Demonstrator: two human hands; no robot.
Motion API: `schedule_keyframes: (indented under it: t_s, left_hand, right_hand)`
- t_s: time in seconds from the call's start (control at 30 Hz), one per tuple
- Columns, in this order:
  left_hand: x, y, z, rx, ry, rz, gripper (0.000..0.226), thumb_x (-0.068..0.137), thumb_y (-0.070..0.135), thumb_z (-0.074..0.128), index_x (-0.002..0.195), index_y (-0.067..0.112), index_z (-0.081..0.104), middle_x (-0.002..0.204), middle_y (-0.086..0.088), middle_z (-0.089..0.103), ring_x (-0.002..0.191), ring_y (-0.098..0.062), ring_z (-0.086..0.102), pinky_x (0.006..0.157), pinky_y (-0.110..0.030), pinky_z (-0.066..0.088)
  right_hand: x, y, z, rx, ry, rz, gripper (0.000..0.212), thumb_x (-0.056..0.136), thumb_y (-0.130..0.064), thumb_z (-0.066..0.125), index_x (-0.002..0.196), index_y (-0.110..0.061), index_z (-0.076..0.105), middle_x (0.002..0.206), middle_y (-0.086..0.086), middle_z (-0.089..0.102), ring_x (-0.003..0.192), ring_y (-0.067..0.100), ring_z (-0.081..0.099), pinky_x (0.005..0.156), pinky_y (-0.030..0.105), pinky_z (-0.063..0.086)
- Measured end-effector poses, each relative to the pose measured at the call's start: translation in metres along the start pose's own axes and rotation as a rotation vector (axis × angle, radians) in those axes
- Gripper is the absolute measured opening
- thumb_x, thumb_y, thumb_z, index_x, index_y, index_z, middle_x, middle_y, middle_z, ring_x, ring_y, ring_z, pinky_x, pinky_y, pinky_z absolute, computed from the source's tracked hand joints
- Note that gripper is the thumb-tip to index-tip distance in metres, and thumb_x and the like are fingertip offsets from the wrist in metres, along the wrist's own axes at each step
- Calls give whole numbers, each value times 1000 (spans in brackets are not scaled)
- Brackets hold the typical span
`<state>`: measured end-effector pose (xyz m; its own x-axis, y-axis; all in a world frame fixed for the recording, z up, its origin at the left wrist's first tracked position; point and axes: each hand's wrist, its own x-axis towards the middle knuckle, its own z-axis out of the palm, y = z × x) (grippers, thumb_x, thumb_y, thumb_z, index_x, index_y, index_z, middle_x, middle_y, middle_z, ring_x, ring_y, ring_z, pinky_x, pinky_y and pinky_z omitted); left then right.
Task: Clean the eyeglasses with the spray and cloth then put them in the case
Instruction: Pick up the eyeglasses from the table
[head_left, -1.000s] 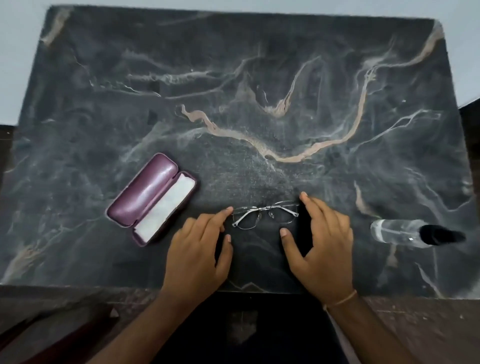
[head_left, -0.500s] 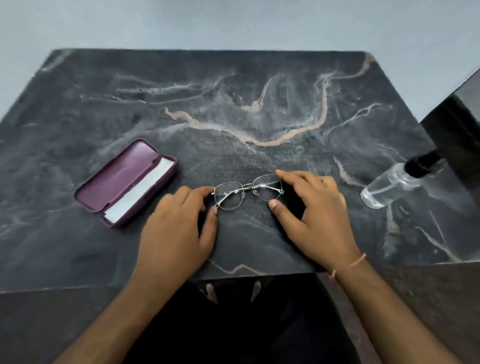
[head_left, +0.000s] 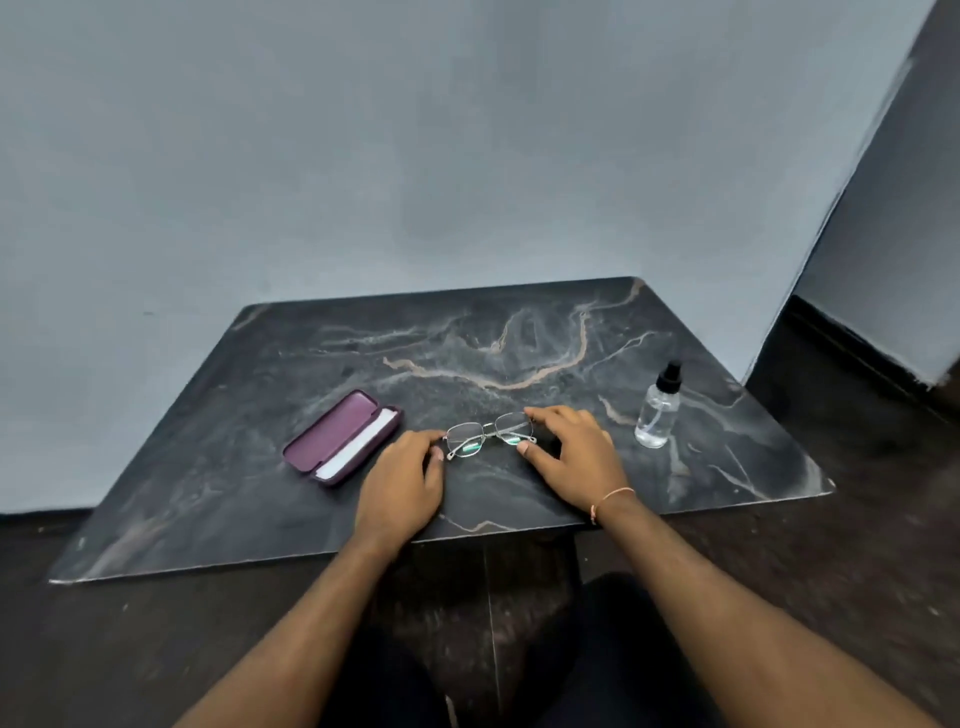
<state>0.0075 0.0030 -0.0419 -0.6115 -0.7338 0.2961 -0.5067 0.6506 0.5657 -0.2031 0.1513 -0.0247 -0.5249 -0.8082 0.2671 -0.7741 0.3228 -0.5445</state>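
Thin metal-framed eyeglasses (head_left: 488, 434) are held just over the dark marble slab (head_left: 519, 353), lenses tilted up. My left hand (head_left: 402, 480) pinches the frame's left end. My right hand (head_left: 571, 452) pinches the right end between forefinger and thumb. An open maroon glasses case (head_left: 332, 434) lies to the left, with a white cloth (head_left: 358, 447) in its nearer half. A clear spray bottle (head_left: 657, 415) with a black nozzle stands upright to the right of my right hand.
The slab sits low on a dark floor (head_left: 857, 545), against a pale blue wall (head_left: 415, 156). A second wall (head_left: 893, 234) angles in at the right. My legs in dark cloth (head_left: 597, 649) are below the slab's near edge.
The camera tilted up, so the wall now fills the top. My fingers closed on both ends of the glasses, whose lenses have tipped up from the slab.
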Motion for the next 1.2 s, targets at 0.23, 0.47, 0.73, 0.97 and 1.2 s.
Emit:
schedule_keyframes:
  t_s: [0.23,0.47,0.73,0.97,1.2]
  left_hand:
    - [7,-5,-2,-200,46,-58,28,100,23,80,125,35,75,98,34,72,64,-5,62,67,-18,47]
    - [24,2,4,-466,66,-100,26,100,18,83,105,43,81,67,25,71,48,-4,42,53,-16,37]
    - [44,5,12,-718,91,-89,46,102,11,80,106,57,82,104,-5,85,84,-22,61,81,-40,50]
    - [40,1,17,-676,176,-122,37,102,4,74,102,41,82,87,-4,82,69,-18,57,71,-36,51]
    - [33,4,16,-444,287,-58,31,103,12,74,112,41,80,105,30,82,94,-1,78,82,-22,61]
  right_hand:
    - [-3,1,-4,101,38,-28,51,97,-50,71,144,-32,65,136,-14,65,128,15,55,109,47,47]
    - [-4,4,-3,199,70,-59,49,98,-42,74,143,-28,66,131,-18,64,124,5,54,111,34,46]
    - [8,3,-1,347,144,-78,48,95,-29,81,140,-30,67,126,-22,63,106,5,63,99,21,51]
    - [14,-5,4,626,151,-44,51,89,-12,87,134,-31,73,123,-21,66,82,10,70,72,14,49]
    - [16,2,8,767,79,-40,57,86,-5,88,131,-36,73,111,-16,74,68,1,58,67,12,46]
